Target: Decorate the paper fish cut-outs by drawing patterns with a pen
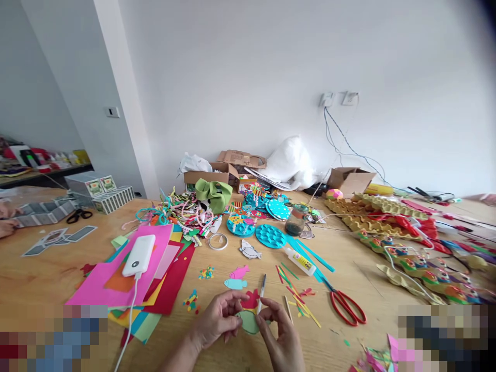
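Note:
Both hands meet near the table's front middle. My left hand pinches the left edge of a light green paper cutout. At its right edge, my right hand is closed, with a slim white and dark pen upright between its fingers. A red paper piece lies just beyond the green one. Pink and light blue fish cutouts lie farther up, below a grey and white paper fish. Small coloured dots are left of my left hand.
Red-handled scissors, a glue bottle and paper strips lie right. Coloured sheets carry a white power bank left. Blue discs and a glass jar stand behind; egg trays lie right. Another person's hand is far left.

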### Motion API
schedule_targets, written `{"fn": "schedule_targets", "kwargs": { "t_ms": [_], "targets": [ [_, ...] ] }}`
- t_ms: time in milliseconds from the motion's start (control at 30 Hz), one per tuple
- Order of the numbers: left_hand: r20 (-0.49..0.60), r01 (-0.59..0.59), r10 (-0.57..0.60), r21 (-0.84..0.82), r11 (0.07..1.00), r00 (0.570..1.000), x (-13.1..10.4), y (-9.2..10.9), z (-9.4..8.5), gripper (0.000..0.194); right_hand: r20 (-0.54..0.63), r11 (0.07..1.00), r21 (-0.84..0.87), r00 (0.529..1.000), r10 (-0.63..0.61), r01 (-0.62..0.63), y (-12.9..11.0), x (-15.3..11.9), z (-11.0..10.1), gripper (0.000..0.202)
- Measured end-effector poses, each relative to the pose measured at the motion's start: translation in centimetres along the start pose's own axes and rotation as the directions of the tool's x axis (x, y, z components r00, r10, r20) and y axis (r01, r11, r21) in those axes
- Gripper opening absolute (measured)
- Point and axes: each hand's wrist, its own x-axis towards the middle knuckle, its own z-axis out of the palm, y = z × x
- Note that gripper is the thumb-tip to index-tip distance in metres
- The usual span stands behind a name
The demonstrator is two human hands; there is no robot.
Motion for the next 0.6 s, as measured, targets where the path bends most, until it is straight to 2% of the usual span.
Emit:
{"fn": "schedule_targets", "kwargs": {
  "t_ms": [267,433,600],
  "targets": [
    [-0.013,-0.050,0.050,-0.023,0.998,0.999,0.0,-0.1,-0.3,0.050,-0.003,0.999,-0.038,1.000,0.002,-0.002,0.2,-0.1,0.1,0.029],
    [-0.085,-0.054,0.053,-0.003,0.999,0.995,0.1,-0.2,-0.6,0.048,-0.030,0.998,-0.060,1.000,0.007,-0.009,0.7,-0.2,-0.1,0.028],
    [-0.112,-0.051,0.051,0.006,0.999,0.992,0.1,-0.2,-0.5,0.049,-0.030,0.994,-0.102,0.999,0.038,-0.041,0.9,-0.3,-0.1,0.029]
  ]
}}
